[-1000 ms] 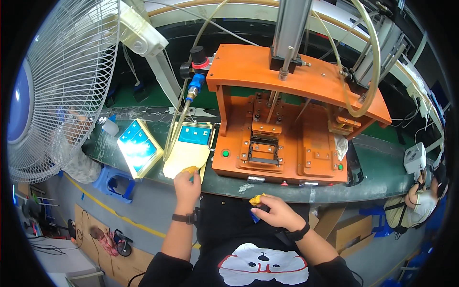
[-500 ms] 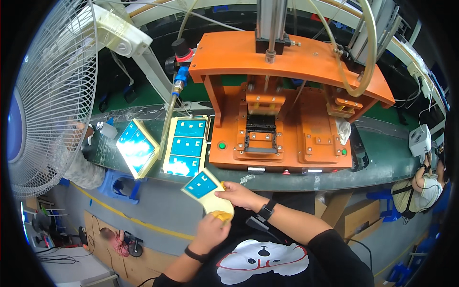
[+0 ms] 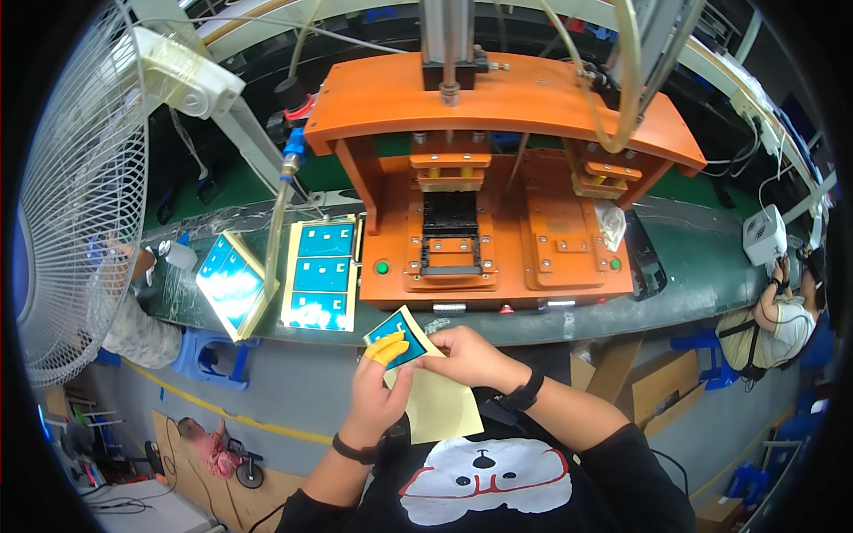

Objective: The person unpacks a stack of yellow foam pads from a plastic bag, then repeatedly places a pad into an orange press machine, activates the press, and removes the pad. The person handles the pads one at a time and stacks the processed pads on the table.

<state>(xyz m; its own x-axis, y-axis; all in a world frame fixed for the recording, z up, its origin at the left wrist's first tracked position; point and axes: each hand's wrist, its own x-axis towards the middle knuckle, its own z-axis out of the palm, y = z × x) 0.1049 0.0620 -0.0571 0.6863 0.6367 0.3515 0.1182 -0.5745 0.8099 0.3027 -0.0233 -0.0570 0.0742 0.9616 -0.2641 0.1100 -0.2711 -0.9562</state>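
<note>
A pale yellow backing sheet bearing a blue sticker is held in front of my chest. My right hand is closed, pinching the sheet's right edge beside the sticker. My left hand, yellow finger cots on its fingertips, is closed at the sticker's left side, fingers over its blue face and thumb by its lower edge. The fingers hide part of the sticker. Beyond my hands stands an orange press with two stations; a black part sits in the left one.
Two stacks of blue sticker sheets, one flat and one angled, lie on the green table left of the press. A large fan stands far left. Open cardboard boxes are at lower right. Other people sit at both sides.
My left hand has moved from the sheet's lower end up to the blue sticker. The sheet's lower part now hangs toward my chest. The whole view has shifted slightly.
</note>
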